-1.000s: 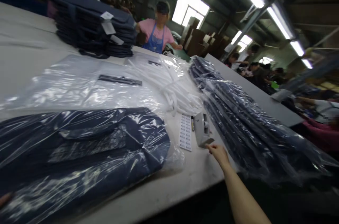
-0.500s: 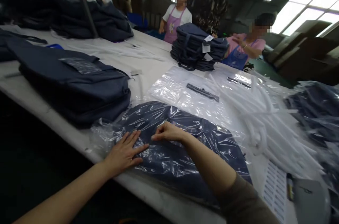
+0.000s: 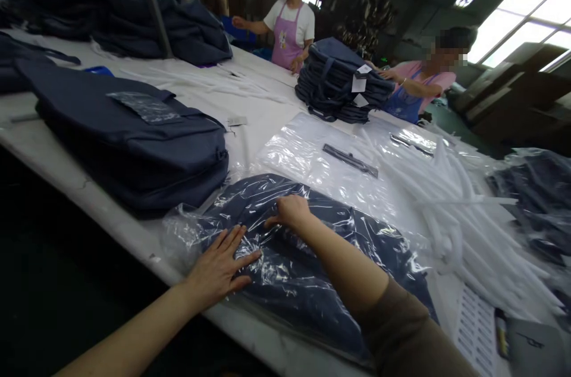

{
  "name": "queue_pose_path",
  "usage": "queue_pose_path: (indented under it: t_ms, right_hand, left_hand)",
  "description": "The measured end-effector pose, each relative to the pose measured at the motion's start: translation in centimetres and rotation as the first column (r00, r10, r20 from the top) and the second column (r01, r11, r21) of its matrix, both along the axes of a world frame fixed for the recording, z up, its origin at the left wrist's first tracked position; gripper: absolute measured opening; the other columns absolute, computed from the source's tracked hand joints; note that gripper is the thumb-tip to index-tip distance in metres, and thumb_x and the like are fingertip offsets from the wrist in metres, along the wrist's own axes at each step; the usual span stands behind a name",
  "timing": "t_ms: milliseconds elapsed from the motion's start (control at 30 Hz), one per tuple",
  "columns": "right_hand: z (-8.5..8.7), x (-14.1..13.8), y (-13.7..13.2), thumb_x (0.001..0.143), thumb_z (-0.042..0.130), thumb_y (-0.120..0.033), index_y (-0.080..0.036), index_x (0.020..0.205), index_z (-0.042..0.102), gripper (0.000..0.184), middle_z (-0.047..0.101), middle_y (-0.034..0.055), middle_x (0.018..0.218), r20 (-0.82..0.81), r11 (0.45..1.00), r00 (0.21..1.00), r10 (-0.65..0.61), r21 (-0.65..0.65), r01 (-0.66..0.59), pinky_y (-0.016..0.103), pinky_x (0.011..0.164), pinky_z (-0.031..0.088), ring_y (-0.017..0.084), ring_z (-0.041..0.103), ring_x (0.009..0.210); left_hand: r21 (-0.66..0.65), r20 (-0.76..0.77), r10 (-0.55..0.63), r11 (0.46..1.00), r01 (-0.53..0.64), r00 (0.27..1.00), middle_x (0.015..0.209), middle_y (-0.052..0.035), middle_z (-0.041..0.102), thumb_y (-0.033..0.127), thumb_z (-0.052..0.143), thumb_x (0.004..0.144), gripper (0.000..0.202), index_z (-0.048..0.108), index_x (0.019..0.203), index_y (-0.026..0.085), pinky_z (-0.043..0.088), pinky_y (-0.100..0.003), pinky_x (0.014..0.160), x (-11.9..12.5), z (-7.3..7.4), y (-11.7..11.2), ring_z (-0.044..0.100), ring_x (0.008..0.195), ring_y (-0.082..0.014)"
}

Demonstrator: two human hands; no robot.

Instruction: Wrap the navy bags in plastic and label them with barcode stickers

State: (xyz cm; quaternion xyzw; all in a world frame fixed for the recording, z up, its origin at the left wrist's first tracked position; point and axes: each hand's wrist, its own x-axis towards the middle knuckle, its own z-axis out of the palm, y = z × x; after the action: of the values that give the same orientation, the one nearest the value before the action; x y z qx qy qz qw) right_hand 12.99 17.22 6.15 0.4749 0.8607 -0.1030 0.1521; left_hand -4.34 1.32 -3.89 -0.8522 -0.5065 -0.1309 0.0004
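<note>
Fingers [image 3: 229, 244] of the left hand [image 3: 218, 270] lying spread open, those of the right hand [image 3: 289, 213] curling inward, perhaps pinching a fold, on slippery clear film [image 3: 182, 234] wrapping a soft, light-looking navy fabric bag [image 3: 285, 273] on the white counter [image 3: 250, 145]; gathered folds offering the surest hold.

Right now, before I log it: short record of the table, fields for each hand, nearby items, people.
left hand: flat on a plastic-wrapped navy fabric item
right hand: curled on the same wrap
nearby: clear plastic sheet; bundle of white strips; label sheet
farther: tagged navy stack
people: two aproned co-workers beyond the stack
</note>
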Motion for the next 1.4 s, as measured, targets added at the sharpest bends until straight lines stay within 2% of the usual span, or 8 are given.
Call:
queue_pose_path:
  t_ms: [233, 267, 400, 500, 633, 1000, 1200, 1400]
  right_hand:
    - [-1.2, 1.9, -11.4, 0.079, 0.064, -0.054, -0.018, 0.090, 0.069, 0.038, 0.072, 0.0072, 0.088, -0.411, 0.965, 0.898, -0.157, -0.255, 0.052, 0.028, 0.071, 0.047, 0.020, 0.066, 0.080]
    - [-2.1, 4.1, -14.0, 0.074, 0.068, -0.056, -0.018, 0.084, 0.069, 0.039, 0.070, 0.0043, 0.079, -0.525, 0.894, 0.787, -0.325, -0.441, 0.075, 0.025, 0.065, 0.045, 0.016, 0.063, 0.071]
    - [-7.1, 13.3, -24.6, 0.037, 0.084, -0.065, -0.014, 0.078, 0.067, 0.067, 0.065, 0.0002, 0.065, -0.114, 0.116, 0.125, -0.985, -0.993, 0.008, 0.020, 0.053, 0.040, 0.008, 0.055, 0.053]
    - [-9.8, 15.4, -27.8, 0.039, 0.084, -0.064, -0.018, 0.083, 0.066, 0.066, 0.072, 0.0057, 0.089, -0.018, 0.050, -0.623, -0.782, -0.998, -0.033, 0.027, 0.077, 0.051, 0.018, 0.067, 0.084]
    - [-9.9, 13.1, -25.2, 0.051, 0.083, -0.052, -0.023, 0.091, 0.064, 0.053, 0.071, 0.0038, 0.105, -0.052, 0.103, -0.943, -0.328, -0.994, 0.019, 0.034, 0.092, 0.052, 0.024, 0.062, 0.108]
    - [-6.4, 13.9, -15.1, 0.052, 0.079, -0.025, -0.013, 0.101, 0.064, 0.053, 0.073, 0.0069, 0.099, -0.279, 0.123, -0.959, -0.044, -0.955, 0.272, 0.033, 0.079, 0.058, 0.025, 0.067, 0.097]
    - [9.8, 21.1, -10.0, 0.049, 0.080, -0.026, -0.009, 0.085, 0.070, 0.041, 0.073, 0.0065, 0.084, -0.752, 0.403, -0.658, -0.043, -0.615, 0.678, 0.034, 0.071, 0.059, 0.022, 0.068, 0.076]
    - [28.0, 23.5, -12.2, 0.055, 0.082, -0.031, -0.024, 0.075, 0.072, 0.023, 0.073, 0.0013, 0.089, -0.999, 0.326, -0.033, -0.019, -0.038, 0.945, 0.031, 0.067, 0.052, 0.015, 0.066, 0.074]
  left_hand:
    - [0.070, -0.021, 0.013, 0.997, -0.011, 1.000, 0.154, -0.0126, 0.021, 0.064, 0.049, 0.086, 0.057, 0.042, 0.137, 0.042, 0.015, -0.043, 0.112, 0.1, -0.2, 0.0, 0.028, 0.139, -0.0318]
    - [0.089, -0.033, 0.000, 0.996, 0.003, 0.999, 0.156, -0.0123, 0.015, 0.063, 0.049, 0.086, 0.058, 0.039, 0.139, 0.043, 0.015, -0.044, 0.112, 0.1, -0.1, 0.0, 0.027, 0.139, -0.0328]
    - [0.103, -0.057, -0.027, 0.994, 0.033, 0.998, 0.158, -0.0065, -0.004, 0.059, 0.049, 0.089, 0.056, 0.031, 0.141, 0.048, 0.017, -0.046, 0.111, -0.3, -0.1, 0.0, 0.025, 0.140, -0.0337]
    - [0.138, -0.088, -0.061, 0.988, 0.073, 0.994, 0.158, -0.0089, -0.004, 0.058, 0.051, 0.086, 0.060, 0.030, 0.142, 0.046, 0.020, -0.049, 0.109, -0.7, -0.7, 0.3, 0.027, 0.139, -0.0360]
    - [0.175, -0.123, -0.082, 0.979, 0.103, 0.989, 0.158, -0.0123, -0.002, 0.056, 0.051, 0.085, 0.062, 0.031, 0.142, 0.044, 0.029, -0.055, 0.104, -1.2, -1.6, 0.8, 0.028, 0.137, -0.0393]
    - [-0.033, 0.043, 0.093, 0.995, -0.091, 0.995, 0.158, -0.0090, 0.006, 0.058, 0.047, 0.088, 0.054, 0.035, 0.140, 0.045, 0.028, -0.059, 0.109, 1.5, -1.4, 1.2, 0.018, 0.141, -0.0364]
    - [-0.285, 0.543, 0.237, 0.954, -0.089, 0.805, 0.159, -0.0003, -0.002, 0.053, 0.030, 0.096, 0.056, 0.014, 0.148, 0.041, 0.023, -0.059, 0.112, 10.4, 4.8, -1.1, 0.005, 0.145, -0.0293]
    - [-0.411, 0.886, 0.324, 0.879, 0.239, 0.332, 0.158, -0.0010, 0.012, 0.061, 0.037, 0.092, 0.062, 0.026, 0.146, 0.035, 0.018, -0.052, 0.117, 14.2, 10.8, -0.5, 0.015, 0.144, -0.0279]
